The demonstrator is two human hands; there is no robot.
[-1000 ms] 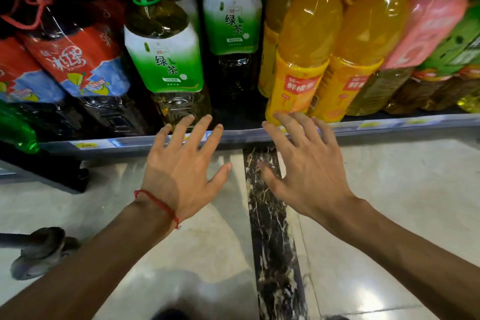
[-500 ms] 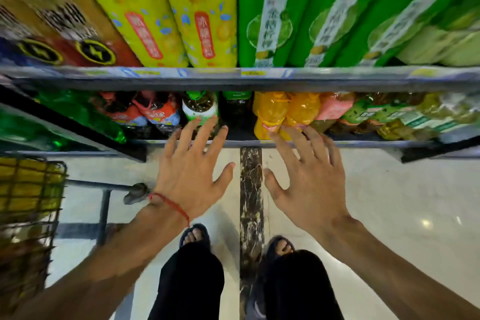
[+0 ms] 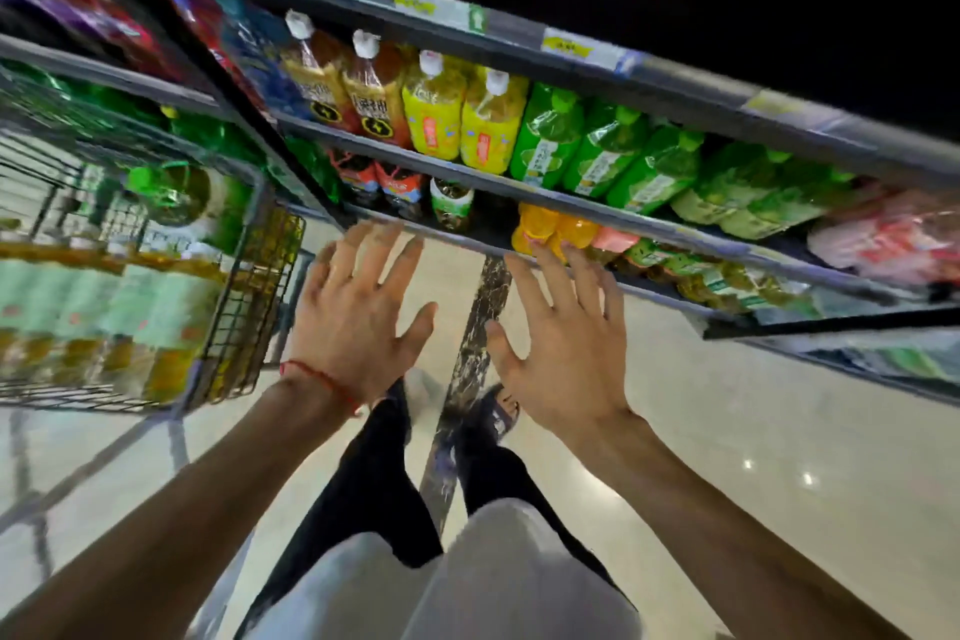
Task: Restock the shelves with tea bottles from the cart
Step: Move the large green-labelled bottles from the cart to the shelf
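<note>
**A:** What's on the far left?

**B:** A wire cart (image 3: 249, 307), standing beside the shelving. It holds tea bottles (image 3: 130, 296) with pale green labels and amber liquid, badly blurred. One with a green cap (image 3: 171, 190) sits higher in the basket.

**A:** And the left hand?

**B:** The left hand (image 3: 358, 307) is just right of the cart, palm down, fingers straight and spread, holding nothing. There is a red string (image 3: 322, 379) round the wrist. The fingertips reach the edge of the lowest shelf (image 3: 467, 244); I cannot tell whether they touch it.

**A:** What's behind it?

**B:** One green-labelled tea bottle (image 3: 452, 203) stands upright on that shelf, between red-labelled bottles (image 3: 379, 185) and orange bottles (image 3: 550, 231).

**A:** The right hand?

**B:** The right hand (image 3: 566, 343) is also flat and splayed, with nothing in it, its fingertips just below the orange bottles. A dark marble strip (image 3: 483, 317) in the floor runs between the two hands.

**A:** Further right?

**B:** Green bottles (image 3: 597, 156) line the shelf above.
</note>
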